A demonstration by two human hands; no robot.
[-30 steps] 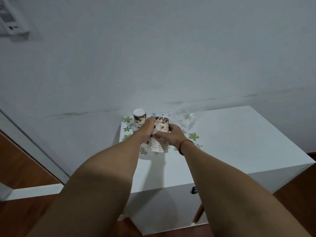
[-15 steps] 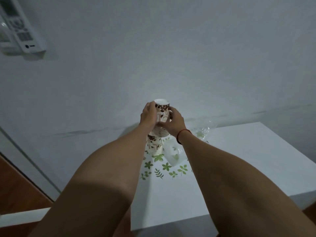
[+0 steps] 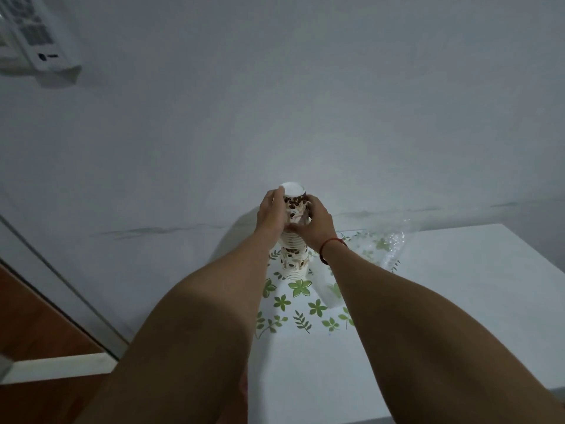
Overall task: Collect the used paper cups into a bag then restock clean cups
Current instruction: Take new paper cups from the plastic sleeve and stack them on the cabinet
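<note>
A tall stack of upside-down paper cups (image 3: 294,264) with a coffee-bean print stands on the leaf-patterned mat (image 3: 301,304) near the wall. My left hand (image 3: 270,215) grips the upper part of the stack from the left. My right hand (image 3: 316,224), with a red string at the wrist, grips it from the right. The white bottom of the top cup (image 3: 292,189) shows above my fingers. A crumpled clear plastic bag (image 3: 388,243) lies on the table to the right of the stack.
The white table (image 3: 474,301) runs right and toward me, set against a white wall. A white device (image 3: 33,38) hangs on the wall at the upper left. Wooden floor (image 3: 33,325) shows at the lower left.
Both hands lifted a group of cups off the mat and set it on top of the other cups, making one tall stack. The view tilted upward.
</note>
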